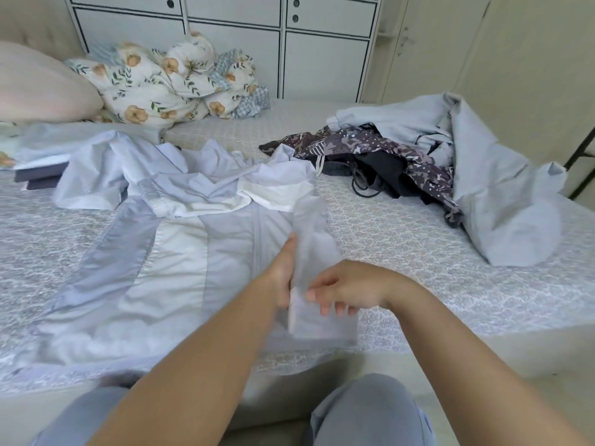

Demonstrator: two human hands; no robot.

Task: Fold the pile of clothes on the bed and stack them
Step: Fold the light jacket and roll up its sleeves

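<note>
You've got the pale blue and white jacket spread flat on the bed, front up, filling the near left, so its panels lie smooth for folding. Both hands sit at its right edge, near six o'clock. Your left hand curls its fingers round the raised strip of fabric there, thumb pointing up along it, which keeps that edge taut. Your right hand comes in from three o'clock, and its fingers pinch the same strip lower down; the cloth is blurred here, so I can't say whether it's a sleeve or the front edge. Holding it at two points looks like the way to swing it across the body in one straight fold.

The rest of the pile waits at two o'clock: a grey-blue sheet-like piece heaped over a dark patterned garment and something black. At eleven o'clock a flowered quilt is bunched beside a pink pillow. No baskets or boxes on the bed; at nine o'clock something folded lies flat, possibly the stack.
</note>
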